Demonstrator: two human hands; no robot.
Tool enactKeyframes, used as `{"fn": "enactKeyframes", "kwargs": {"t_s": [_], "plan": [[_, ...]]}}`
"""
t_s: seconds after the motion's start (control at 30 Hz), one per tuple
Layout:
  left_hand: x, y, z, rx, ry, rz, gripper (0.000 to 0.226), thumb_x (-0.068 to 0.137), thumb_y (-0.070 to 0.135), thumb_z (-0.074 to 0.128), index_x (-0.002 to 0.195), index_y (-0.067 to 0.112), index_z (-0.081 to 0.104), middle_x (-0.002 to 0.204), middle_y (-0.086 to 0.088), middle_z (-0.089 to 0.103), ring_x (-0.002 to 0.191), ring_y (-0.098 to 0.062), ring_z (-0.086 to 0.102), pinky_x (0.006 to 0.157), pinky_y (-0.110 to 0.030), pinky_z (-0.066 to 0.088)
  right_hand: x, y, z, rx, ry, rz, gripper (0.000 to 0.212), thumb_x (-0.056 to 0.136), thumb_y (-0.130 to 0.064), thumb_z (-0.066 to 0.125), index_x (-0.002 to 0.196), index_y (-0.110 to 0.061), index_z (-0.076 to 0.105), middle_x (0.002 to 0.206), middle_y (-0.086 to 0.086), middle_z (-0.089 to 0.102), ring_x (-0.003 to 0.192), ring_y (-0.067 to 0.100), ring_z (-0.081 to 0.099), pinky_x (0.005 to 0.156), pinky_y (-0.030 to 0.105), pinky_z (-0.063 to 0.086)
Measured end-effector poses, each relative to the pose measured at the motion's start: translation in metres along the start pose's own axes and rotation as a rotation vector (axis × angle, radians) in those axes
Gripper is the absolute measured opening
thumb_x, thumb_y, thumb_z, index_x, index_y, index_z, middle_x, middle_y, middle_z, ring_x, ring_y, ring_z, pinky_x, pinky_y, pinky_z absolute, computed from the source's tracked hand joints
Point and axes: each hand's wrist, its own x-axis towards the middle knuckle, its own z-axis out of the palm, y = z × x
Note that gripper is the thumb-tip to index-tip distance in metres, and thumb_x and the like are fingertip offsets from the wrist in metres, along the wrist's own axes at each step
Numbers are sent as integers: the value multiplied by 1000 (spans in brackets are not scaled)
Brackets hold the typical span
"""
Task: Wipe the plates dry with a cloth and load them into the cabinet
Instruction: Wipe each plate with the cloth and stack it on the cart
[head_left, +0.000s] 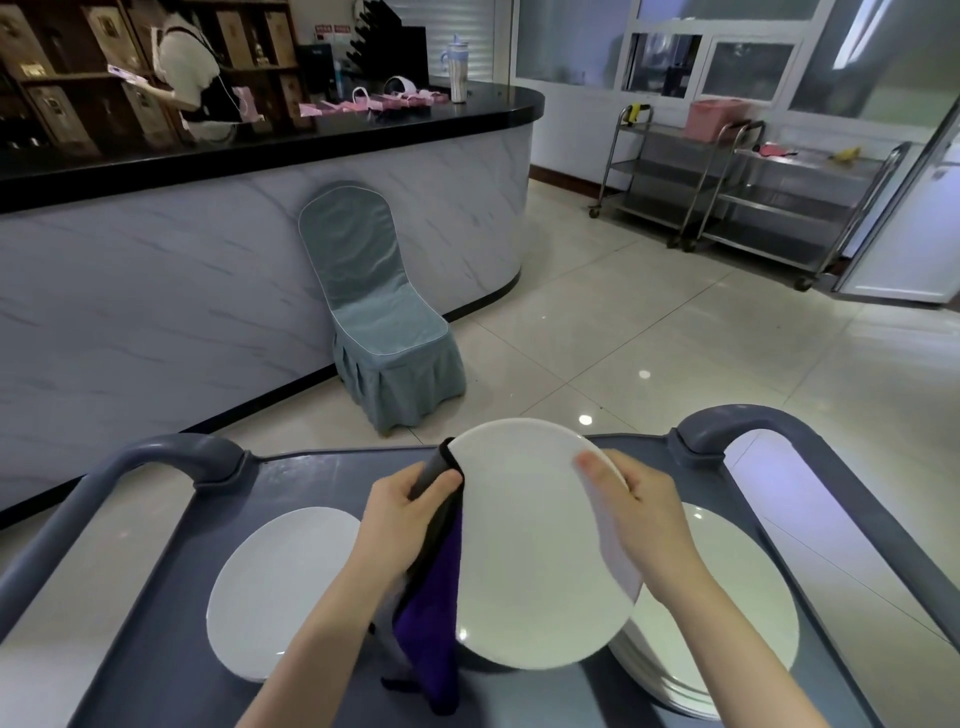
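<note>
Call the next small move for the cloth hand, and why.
Probably sweep the cloth across the face of the raised plate. The left hand pinches the cloth only at the plate's upper left rim, the rest hangs down beside it, and the right hand steadies the opposite rim, so the face is bare and braced for a wipe.

Grey plastic cart (810, 525), top tray (171, 670) dark grey with a raised rim. Rounded handle loops at the far corners, left (171, 457) and right (748, 422). One single white plate (280, 592) lies flat on the tray's left side. A stack of white plates (727, 623) sits on the right side, several rims showing at its near edge. Cart stands on pale glossy floor tiles (675, 338).
</note>
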Motion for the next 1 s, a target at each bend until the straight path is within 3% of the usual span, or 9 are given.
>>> {"fn": "enactKeyframes", "kwargs": {"t_s": [0.07,0.17,0.23,0.37,0.5,0.6,0.77,0.87,1.0], "plan": [[6,10,-3,132,-113,123,20,88,34,69,72,23,67,66,8,68,57,3,54,58,-12,43,0,-4,2,-92,-123,-77,38,97,-30,62,69,-5,55,64,-5,44,61,7,37,55,20,30],[13,20,1,323,-298,274,36,87,37,70,59,25,51,53,14,46,53,-1,38,53,-18,32,-1,-8,11,-205,-282,-139,39,95,-33,64,64,-13,53,60,-8,43,59,6,38,56,23,30],[13,20,4,305,-284,288,31,87,36,70,62,24,55,55,11,52,55,0,41,55,-17,33,0,-9,11,-189,-262,-152,37,95,-33,65,64,-15,54,60,-9,44,59,5,39,56,21,31],[6,7,8,56,57,158,24,91,31,67,68,24,66,60,12,64,56,3,49,56,-12,40,3,-2,4,-32,3,-69,38,95,-31,64,74,-1,57,65,-1,48,62,10,39,57,23,33],[-10,-8,28,-435,321,-241,29,93,37,64,73,17,71,69,2,72,60,-9,62,56,-25,52,-12,8,37,468,395,175,37,97,-27,63,65,-10,58,64,-6,54,59,9,48,59,19,43],[-17,-18,37,-580,382,-404,31,93,40,65,78,14,72,69,3,73,68,-16,68,62,-32,53,-23,20,59,603,492,315,31,98,-34,58,72,-21,68,72,-10,68,67,8,63,66,25,49],[-12,-18,5,-313,361,-193,29,93,38,63,72,18,68,66,4,71,58,-8,60,56,-24,50,-19,25,31,293,80,178,5,95,-33,65,95,-29,68,91,-10,75,85,13,71,70,26,53],[-5,0,-6,18,134,114,28,91,28,68,64,25,62,56,11,62,51,1,47,50,-11,39,5,4,8,-6,-124,-5,4,91,-30,70,93,-27,70,87,-16,72,81,1,66,69,13,46],[2,21,5,193,-172,322,38,85,20,75,61,47,64,55,23,59,52,7,49,55,-9,37,16,-17,13,-389,-444,-209,29,93,-43,65,73,-23,60,70,-3,58,63,1,45,59,21,34]]}}
